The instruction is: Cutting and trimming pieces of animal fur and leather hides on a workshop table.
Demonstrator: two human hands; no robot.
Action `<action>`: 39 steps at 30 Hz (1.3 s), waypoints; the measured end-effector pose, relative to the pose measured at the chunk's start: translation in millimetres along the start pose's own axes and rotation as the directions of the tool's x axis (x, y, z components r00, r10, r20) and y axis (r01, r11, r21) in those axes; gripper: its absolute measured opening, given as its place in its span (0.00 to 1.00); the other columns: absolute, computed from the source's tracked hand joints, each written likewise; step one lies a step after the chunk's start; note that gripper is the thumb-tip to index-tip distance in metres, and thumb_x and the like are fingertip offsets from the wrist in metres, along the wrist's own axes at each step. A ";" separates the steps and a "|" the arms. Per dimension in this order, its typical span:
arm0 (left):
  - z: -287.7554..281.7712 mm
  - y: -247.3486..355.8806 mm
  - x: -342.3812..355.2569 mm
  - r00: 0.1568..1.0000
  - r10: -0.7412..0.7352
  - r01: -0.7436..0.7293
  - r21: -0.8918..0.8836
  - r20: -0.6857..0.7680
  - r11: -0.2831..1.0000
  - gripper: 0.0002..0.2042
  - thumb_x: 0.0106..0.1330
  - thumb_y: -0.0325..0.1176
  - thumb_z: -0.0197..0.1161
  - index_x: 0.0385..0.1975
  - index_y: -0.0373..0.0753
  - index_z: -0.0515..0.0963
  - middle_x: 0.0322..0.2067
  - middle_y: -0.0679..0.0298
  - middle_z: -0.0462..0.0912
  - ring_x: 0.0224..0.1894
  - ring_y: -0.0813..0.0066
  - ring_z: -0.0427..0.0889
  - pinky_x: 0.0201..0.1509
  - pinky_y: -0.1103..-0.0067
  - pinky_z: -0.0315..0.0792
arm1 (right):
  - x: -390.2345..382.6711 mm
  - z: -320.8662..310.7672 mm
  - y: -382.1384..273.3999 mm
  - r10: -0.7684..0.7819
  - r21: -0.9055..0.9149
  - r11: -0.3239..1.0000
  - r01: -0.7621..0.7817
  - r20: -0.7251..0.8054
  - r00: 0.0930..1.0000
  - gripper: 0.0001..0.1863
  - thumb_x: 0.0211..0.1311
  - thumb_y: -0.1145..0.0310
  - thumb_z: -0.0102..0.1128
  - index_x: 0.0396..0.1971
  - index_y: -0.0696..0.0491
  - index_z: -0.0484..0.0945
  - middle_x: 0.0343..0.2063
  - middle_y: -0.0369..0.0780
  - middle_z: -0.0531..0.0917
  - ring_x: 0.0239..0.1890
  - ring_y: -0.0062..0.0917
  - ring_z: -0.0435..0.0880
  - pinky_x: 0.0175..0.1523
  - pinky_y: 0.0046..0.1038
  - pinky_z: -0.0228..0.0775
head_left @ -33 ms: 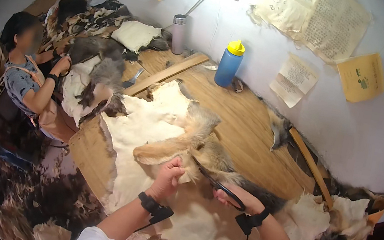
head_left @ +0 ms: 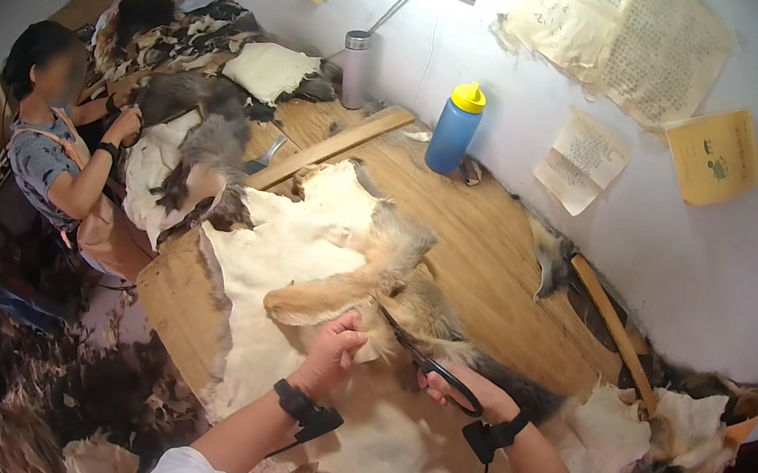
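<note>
A large pelt [head_left: 298, 243] lies pale skin side up on the wooden table [head_left: 486, 255], with a tan furry flap [head_left: 328, 298] folded over near the middle. My left hand [head_left: 337, 338] is shut on the edge of that flap. My right hand [head_left: 473, 393] holds black scissors [head_left: 424, 356], whose blades point up and left into the fur beside the flap. Both wrists wear black bands with a cable.
At the table's left end a seated person [head_left: 46, 161] handles grey fur [head_left: 204, 142]. A blue bottle with a yellow cap [head_left: 455, 129], a metal tumbler [head_left: 355, 67] and a wooden slat [head_left: 329, 148] lie behind the pelt. Another slat [head_left: 615, 326] is at right. Fur scraps [head_left: 73, 386] cover the floor.
</note>
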State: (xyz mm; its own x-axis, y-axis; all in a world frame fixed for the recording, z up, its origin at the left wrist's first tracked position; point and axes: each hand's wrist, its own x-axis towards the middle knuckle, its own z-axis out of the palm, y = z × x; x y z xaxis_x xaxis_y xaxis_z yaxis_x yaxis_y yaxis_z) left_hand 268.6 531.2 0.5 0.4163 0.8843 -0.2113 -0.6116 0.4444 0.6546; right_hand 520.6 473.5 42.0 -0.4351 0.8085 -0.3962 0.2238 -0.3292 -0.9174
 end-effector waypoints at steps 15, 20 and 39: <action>-4.9 88.1 -17.5 0.954 0.161 -0.252 0.967 0.252 -0.023 0.18 0.62 0.42 0.66 0.42 0.33 0.80 0.36 0.51 0.84 0.38 0.58 0.81 0.44 0.71 0.74 | -85.8 14.3 2.3 -0.525 -0.831 0.524 -0.185 -0.487 0.698 0.15 0.46 0.68 0.70 0.30 0.52 0.72 0.24 0.43 0.79 0.32 0.42 0.81 0.33 0.40 0.72; -26.3 108.4 35.2 0.961 0.152 -0.203 0.964 0.230 -0.174 0.27 0.57 0.47 0.68 0.48 0.31 0.74 0.37 0.49 0.83 0.39 0.52 0.81 0.42 0.65 0.74 | -139.0 -10.3 34.9 -0.462 -0.824 0.427 -0.372 -0.552 0.694 0.16 0.42 0.76 0.66 0.32 0.53 0.70 0.28 0.44 0.77 0.32 0.45 0.78 0.36 0.41 0.71; 47.2 48.2 108.9 0.830 -0.124 -0.552 0.768 0.544 -0.326 0.41 0.65 0.49 0.61 0.72 0.38 0.48 0.72 0.43 0.45 0.74 0.42 0.43 0.71 0.54 0.52 | -113.7 -54.9 15.0 -0.350 -0.598 0.730 -0.331 -0.743 0.570 0.18 0.59 0.61 0.63 0.42 0.57 0.72 0.33 0.49 0.77 0.38 0.46 0.79 0.42 0.41 0.72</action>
State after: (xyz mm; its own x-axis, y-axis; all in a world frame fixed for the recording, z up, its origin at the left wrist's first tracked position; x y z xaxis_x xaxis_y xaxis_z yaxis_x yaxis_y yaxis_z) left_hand 316.2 642.2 43.3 0.7874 0.6008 0.1378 0.4861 -0.7427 0.4606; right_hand 621.3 403.4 75.4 0.3216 0.9389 0.1230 0.8288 -0.2163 -0.5161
